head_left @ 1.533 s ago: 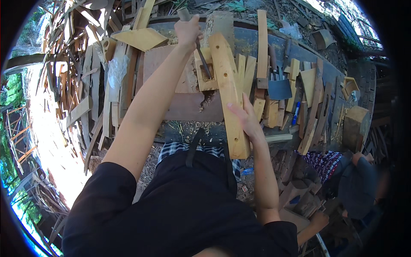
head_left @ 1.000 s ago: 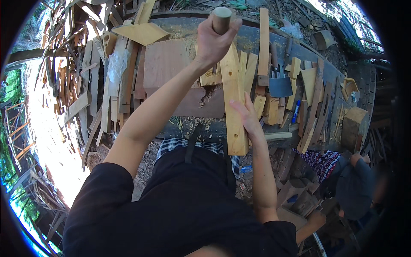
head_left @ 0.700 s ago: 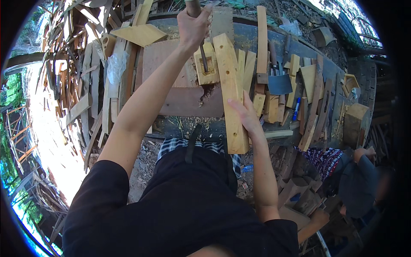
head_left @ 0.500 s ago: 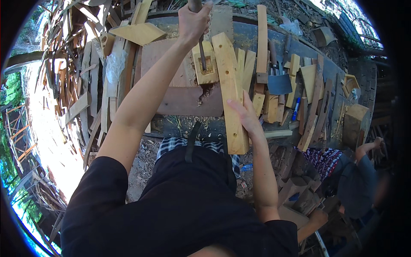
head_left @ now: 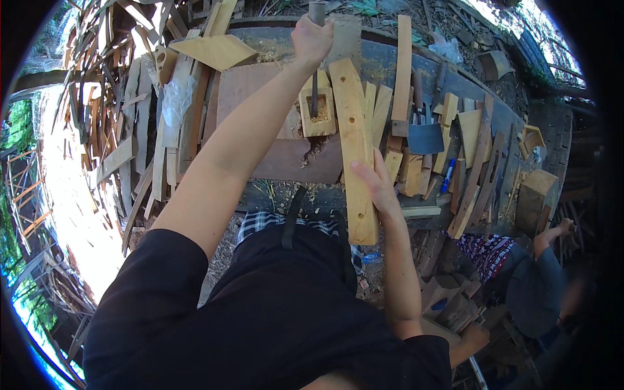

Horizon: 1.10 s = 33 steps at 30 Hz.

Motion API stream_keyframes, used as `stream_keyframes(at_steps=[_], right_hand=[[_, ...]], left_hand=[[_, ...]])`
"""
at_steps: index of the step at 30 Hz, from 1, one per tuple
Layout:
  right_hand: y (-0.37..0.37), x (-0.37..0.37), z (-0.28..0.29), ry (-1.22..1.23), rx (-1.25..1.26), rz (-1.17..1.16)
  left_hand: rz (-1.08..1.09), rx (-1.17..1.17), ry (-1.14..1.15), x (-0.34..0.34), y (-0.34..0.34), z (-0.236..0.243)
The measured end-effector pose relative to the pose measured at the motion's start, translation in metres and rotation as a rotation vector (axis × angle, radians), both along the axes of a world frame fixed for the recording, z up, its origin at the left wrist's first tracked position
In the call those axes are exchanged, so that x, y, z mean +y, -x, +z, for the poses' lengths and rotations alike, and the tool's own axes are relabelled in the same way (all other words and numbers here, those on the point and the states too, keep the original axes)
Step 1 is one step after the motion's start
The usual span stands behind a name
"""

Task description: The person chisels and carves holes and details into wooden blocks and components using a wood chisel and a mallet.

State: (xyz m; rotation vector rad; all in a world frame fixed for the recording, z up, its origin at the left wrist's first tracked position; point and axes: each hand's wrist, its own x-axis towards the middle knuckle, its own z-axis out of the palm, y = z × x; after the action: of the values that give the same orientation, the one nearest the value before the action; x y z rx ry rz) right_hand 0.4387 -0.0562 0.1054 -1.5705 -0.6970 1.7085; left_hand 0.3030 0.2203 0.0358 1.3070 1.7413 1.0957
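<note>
Now, your left hand (head_left: 312, 40) has its fingers clamped around the chisel (head_left: 314, 97), up at the handle, with the tip down in the hollow of the pale block (head_left: 318, 129), among wood chips (head_left: 320, 117). That block sits on the brown board (head_left: 292, 160). Over at your right hand (head_left: 382, 188), the thumb's spread across the drilled beam (head_left: 354, 146), just beside the block; I can't tell whether the fingers close underneath.
</note>
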Motion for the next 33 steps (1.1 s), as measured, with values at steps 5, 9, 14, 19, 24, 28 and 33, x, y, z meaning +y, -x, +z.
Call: stream_keyframes(at_steps=[5,9,14,19,24,28,33], right_hand=[[-0.015,0.045,0.032,-0.061,-0.013,-0.022],[-0.023,0.128,0.098,-0.566,-0.257,-0.043],[-0.031,0.191,0.129,-0.714,-0.881,0.321],[-0.036,0.221,0.174,-0.516,-0.910,0.727],[-0.046,0.208,0.131,-0.499,-0.828,0.636],[-0.026,0.200,0.128,-0.385,-0.629,0.708],[-0.010,0.110,0.058,-0.197,-0.140,0.102]], left_hand=[[0.007,-0.069,0.018,-0.004,0.005,0.003],[-0.009,-0.103,-0.017,-0.021,0.000,0.028],[-0.035,-0.028,-0.267,-0.041,-0.006,0.045],[-0.011,-0.113,-0.177,-0.038,0.012,0.045],[-0.085,-0.129,-0.151,-0.047,-0.009,0.057],[-0.058,-0.184,-0.032,-0.023,0.005,0.028],[-0.078,-0.251,0.116,-0.016,-0.003,0.025]])
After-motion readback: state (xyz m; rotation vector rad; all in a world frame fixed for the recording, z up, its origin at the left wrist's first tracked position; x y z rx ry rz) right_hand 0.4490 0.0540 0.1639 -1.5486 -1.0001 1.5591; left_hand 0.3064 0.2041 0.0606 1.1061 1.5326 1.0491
